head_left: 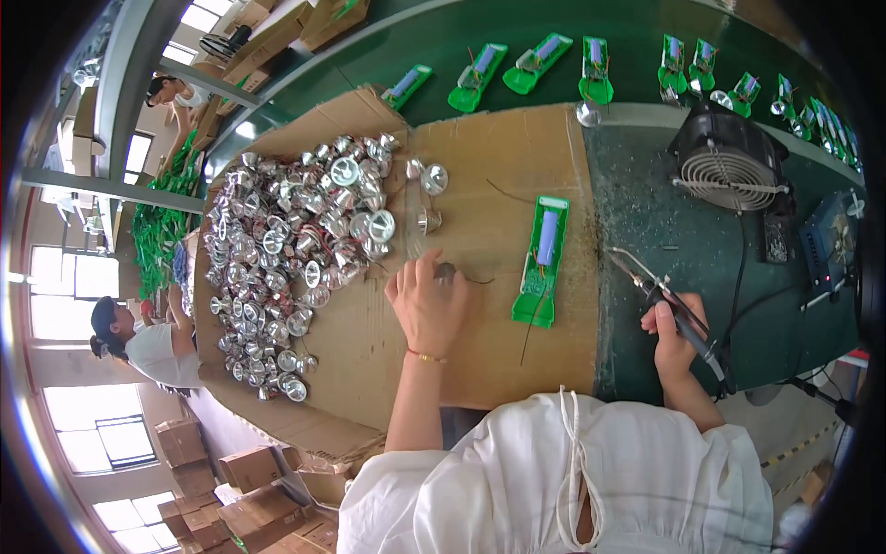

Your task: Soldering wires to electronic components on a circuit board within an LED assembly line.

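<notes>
- Green plastic is making up the open case (pixel 533 288) that is lying between my two hands, on the cardboard sheet (pixel 498 369), nearer its right edge than its left.
- It is lying longways, pointing from the near edge to the far edge, and its far end is leaning a little to the right. Its wide end is facing me.
- A purple battery (pixel 548 238) is sitting in its far half, and a thin dark wire (pixel 526 343) is poking out past its wide end.
- My left hand (pixel 427 300) is resting low over the cardboard sheet, to the left of the case and not touching it. Its fingers are curling by a small dark round piece (pixel 446 270). They are hiding too much, so I cannot tell if they are pinching it.
- My right hand (pixel 676 328) is wrapping around a soldering iron (pixel 656 294), over the green worktop (pixel 669 235), past the right edge of the sheet. The iron's tip is pointing far and left, and it is stopping short of the case.
- My left hand is looking nearer to the case than my right hand, but the iron's tip is reaching close to its right side.
- Lots of silver cups (pixel 312 274) are lying heaped to the left of my left hand, and a fan (pixel 726 177) is standing near the far right corner of the worktop.
</notes>
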Demonstrator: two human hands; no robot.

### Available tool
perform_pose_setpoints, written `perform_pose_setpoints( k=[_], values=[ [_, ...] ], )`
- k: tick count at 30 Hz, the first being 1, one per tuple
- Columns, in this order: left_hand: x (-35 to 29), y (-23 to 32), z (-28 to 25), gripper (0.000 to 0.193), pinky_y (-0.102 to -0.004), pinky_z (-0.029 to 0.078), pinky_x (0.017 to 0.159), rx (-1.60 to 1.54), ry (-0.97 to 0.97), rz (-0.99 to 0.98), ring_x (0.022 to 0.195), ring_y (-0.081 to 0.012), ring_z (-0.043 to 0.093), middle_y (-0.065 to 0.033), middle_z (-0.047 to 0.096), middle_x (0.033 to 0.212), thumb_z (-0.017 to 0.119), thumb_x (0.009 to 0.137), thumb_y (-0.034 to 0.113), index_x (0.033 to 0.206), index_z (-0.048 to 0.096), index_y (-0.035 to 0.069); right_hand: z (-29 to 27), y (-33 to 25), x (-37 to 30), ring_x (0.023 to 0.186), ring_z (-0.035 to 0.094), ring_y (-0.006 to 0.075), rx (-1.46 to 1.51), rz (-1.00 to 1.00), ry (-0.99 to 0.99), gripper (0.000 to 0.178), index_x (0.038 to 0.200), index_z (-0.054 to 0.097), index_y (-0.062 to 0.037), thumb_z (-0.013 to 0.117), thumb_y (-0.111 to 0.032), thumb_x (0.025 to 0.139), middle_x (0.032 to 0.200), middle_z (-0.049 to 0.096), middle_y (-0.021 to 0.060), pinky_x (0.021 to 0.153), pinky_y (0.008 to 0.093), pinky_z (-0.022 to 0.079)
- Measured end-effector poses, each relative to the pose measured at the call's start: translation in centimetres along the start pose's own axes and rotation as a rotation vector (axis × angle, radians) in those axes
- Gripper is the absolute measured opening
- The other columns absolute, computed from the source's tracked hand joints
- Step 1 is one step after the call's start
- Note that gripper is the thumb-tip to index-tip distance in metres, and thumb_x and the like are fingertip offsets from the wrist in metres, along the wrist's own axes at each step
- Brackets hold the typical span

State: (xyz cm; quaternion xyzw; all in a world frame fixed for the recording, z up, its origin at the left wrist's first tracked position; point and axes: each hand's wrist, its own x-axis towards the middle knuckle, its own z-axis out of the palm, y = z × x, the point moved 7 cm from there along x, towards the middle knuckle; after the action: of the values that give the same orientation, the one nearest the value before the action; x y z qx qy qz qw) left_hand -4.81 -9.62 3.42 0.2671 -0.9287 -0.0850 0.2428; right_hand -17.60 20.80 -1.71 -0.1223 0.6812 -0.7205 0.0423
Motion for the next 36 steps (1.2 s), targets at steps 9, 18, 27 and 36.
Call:
perform_pose_setpoints(
  k=[9,18,27,36],
  values=[
    [-0.9,2.7,-0.7,0.024,-0.0419,0.035,0.088,0.066,-0.102,0.249,0.099,-0.0223,0.051,-0.0024,0.056,0.102,0.062,0.067,0.009,0.091,0.063,0.011,0.3,-0.5,-0.2,0.053,0.054,0.0113,0.009,-0.021,-0.039,0.016,0.091,0.047,0.0025,0.057,-0.009,0.084,0.064,0.058,0.0106,0.049,0.0216,0.046],
    [-3.5,0.1,-3.1,0.033,-0.0403,0.036,0.090,0.228,-0.180,0.230,0.107,-0.0311,0.046,-0.0119,0.044,0.123,0.061,0.065,0.001,0.097,0.063,0.010,0.5,-0.6,-1.0,0.053,0.055,0.0118,0.002,-0.014,-0.086,0.017,0.091,0.047,0.0031,0.056,-0.008,0.084,0.065,0.058,0.0110,0.049,0.0222,0.046],
    [-5.3,-5.1,0.1,0.025,-0.0239,0.044,0.056,-0.499,-0.126,-0.736,0.058,-0.0079,0.054,-0.0061,0.063,0.065,0.066,0.077,0.023,0.086,0.067,0.000,0.9,-1.0,-1.7,0.053,0.055,0.0120,0.014,-0.013,-0.108,0.015,0.092,0.047,0.0032,0.056,-0.006,0.084,0.065,0.058,0.0113,0.051,0.0231,0.048],
    [-1.2,-2.1,2.1,0.016,-0.0174,0.041,0.059,-1.266,-0.131,-0.588,0.065,-0.0059,0.053,-0.0042,0.062,0.074,0.055,0.087,0.008,0.088,0.063,-0.005,2.0,-2.4,-2.7,0.056,0.057,0.0120,0.023,0.038,-0.195,0.018,0.090,0.046,0.0029,0.058,-0.007,0.083,0.064,0.059,0.0106,0.053,0.0234,0.048]
  ],
)
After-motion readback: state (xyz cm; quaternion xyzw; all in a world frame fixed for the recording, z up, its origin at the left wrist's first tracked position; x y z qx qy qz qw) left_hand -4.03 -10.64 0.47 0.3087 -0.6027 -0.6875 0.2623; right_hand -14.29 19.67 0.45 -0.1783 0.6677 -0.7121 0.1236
